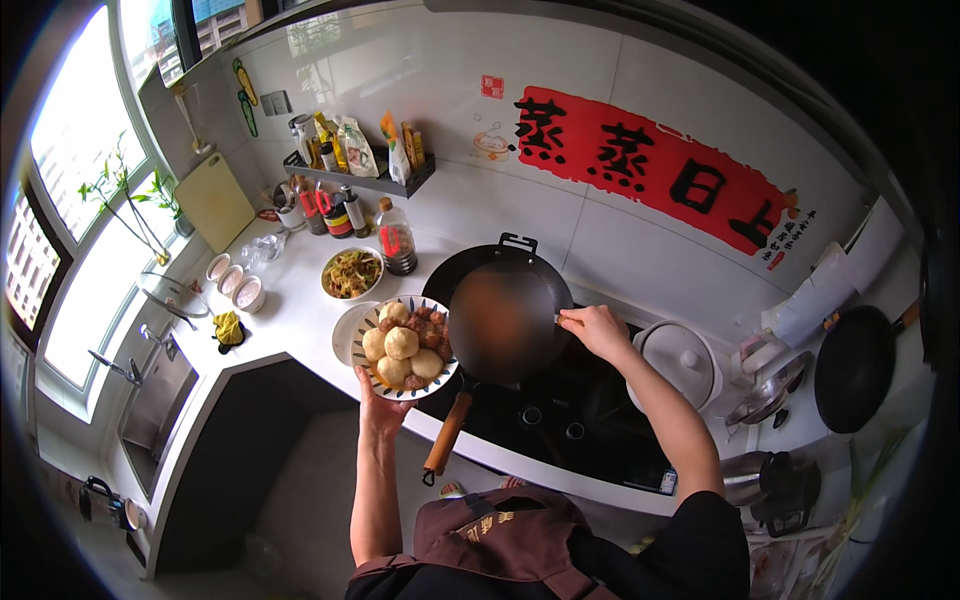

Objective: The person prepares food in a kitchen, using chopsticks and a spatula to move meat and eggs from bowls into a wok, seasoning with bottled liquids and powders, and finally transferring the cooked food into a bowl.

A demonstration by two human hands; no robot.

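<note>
My left hand (pixel 384 405) holds the near rim of a patterned bowl (pixel 367 386) heaped with pale round balls (pixel 401 343) and brown meatballs (pixel 431 328). The bowl is just left of a black wok (pixel 551 281) on the black cooktop (pixel 600 405). Over the wok's right side, my right hand (pixel 596 330) grips the wooden end of a utensil. The utensil's far part is hidden in a blur, where something orange-brown shows in the wok. A wooden wok handle (pixel 448 435) points toward me, with neither hand on it.
A pale plate (pixel 343 337) lies partly beneath the bowl. Behind are a bowl of cooked vegetables (pixel 352 274) and a bottle of dark sauce (pixel 395 240). A white lidded pot (pixel 675 364) stands to the right. Small cups (pixel 247 294), a yellow cloth (pixel 228 330) and the sink (pixel 154 412) are at left.
</note>
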